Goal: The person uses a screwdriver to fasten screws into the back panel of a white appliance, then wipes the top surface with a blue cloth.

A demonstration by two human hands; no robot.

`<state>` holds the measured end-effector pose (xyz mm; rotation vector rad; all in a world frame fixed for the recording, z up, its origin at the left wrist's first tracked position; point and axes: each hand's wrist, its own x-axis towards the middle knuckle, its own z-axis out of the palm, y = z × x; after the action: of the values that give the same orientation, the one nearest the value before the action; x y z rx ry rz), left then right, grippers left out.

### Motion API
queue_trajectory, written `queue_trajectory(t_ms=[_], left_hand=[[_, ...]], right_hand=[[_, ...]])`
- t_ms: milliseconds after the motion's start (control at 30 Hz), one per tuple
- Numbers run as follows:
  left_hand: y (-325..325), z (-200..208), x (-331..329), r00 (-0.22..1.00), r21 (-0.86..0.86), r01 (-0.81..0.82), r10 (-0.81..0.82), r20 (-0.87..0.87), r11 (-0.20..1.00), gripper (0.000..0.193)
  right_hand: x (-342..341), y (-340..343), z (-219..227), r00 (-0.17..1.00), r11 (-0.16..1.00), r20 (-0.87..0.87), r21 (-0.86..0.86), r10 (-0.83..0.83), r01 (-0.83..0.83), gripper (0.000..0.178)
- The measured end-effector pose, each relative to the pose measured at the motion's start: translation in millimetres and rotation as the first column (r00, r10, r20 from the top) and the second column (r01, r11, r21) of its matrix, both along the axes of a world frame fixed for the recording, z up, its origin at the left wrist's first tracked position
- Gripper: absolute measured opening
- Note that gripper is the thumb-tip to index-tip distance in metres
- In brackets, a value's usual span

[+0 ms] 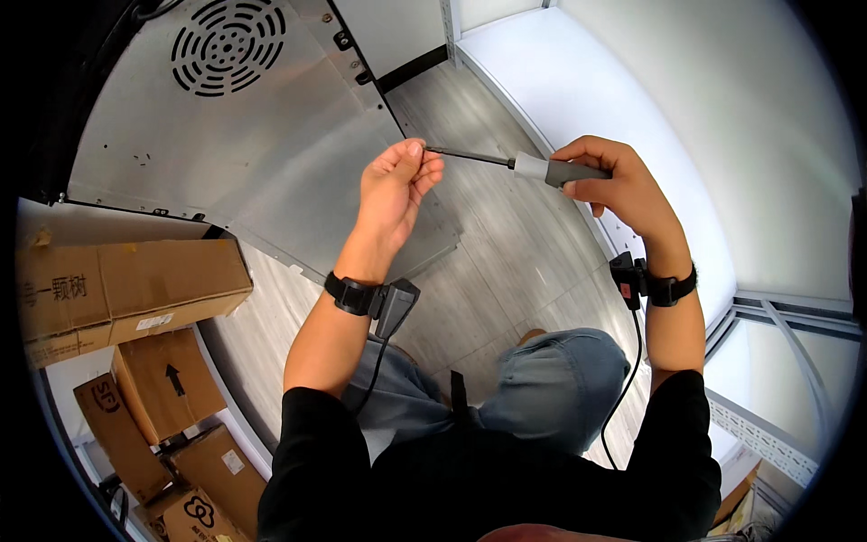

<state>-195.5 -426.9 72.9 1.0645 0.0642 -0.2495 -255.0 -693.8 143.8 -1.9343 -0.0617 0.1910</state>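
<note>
A screwdriver [531, 166] with a grey handle and a dark shaft lies nearly level across the middle of the view, its tip toward the left. My right hand [623, 181] is closed round the handle's end. At the other end, my left hand [395, 188] pinches thumb and fingers together at the tip. Whatever small thing may sit between those fingers is hidden. Beyond and to the left of my left hand stands a large grey metal panel [262, 163] with a round slotted vent [228, 47] and small holes along its edges.
Cardboard boxes [172, 285] are stacked on the left beside a white shelf edge. A long white shelf [578, 68] curves along the right, with a metal rack frame [768, 443] at lower right. Wood-look floor [506, 244] shows below my hands. Cables hang from both wrist straps.
</note>
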Motion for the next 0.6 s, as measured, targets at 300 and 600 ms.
queue_trajectory(t_ms=[300,600], left_hand=[[46.3,-5.2,-10.5,0.997,-0.034,-0.069,0.068,-0.020,0.997,0.014],[54.2,-13.5,18.8,0.996,-0.104,0.014,-0.023,-0.085,0.994,0.018]], right_hand=[[0.8,57.4,15.3,0.994,0.997,-0.090,-0.021,0.066,-0.069,0.026],[-28.1,105.2,-23.2,0.992,0.990,-0.024,0.066,-0.122,0.123,0.032]])
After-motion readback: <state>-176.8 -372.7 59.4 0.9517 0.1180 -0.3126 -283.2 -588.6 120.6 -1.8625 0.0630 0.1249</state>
